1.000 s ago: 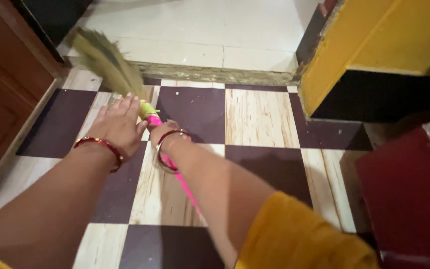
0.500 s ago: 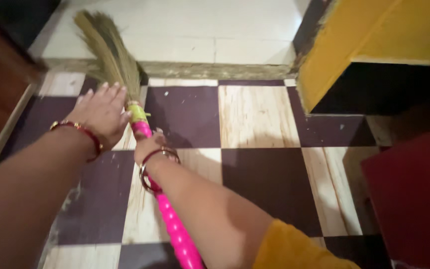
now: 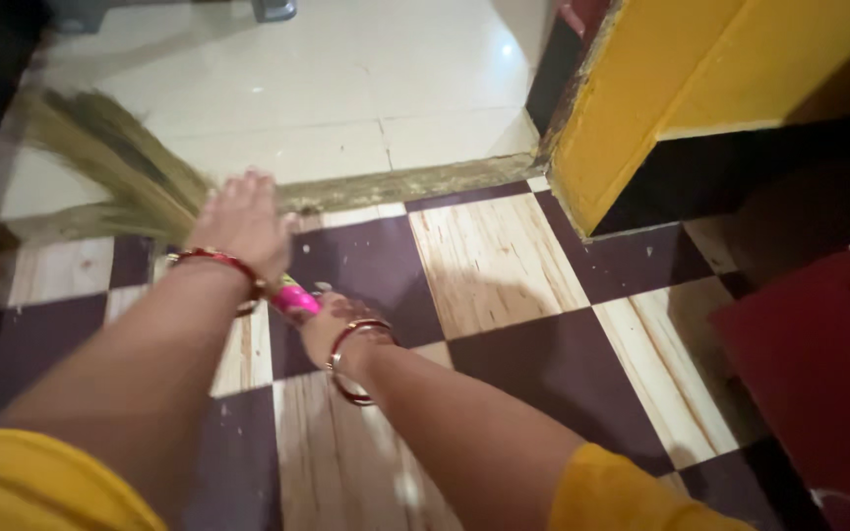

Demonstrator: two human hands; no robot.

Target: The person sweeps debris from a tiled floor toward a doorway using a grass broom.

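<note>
Right hand [image 3: 332, 324], low centre-left of the frame, has its grip closed round the pink handle [image 3: 296, 300] of the grass broom [image 3: 115, 167]; left hand [image 3: 241, 221] lies flat, fingers spread, pressed on the bristle neck just above. Compared with half a second ago, the bristles have swung from upright at top centre-left to fanned out far left, across the raised threshold [image 3: 415, 182]. Judged: a sweep stroke leftward along the checkered floor [image 3: 494, 256] edge is under way.
</note>
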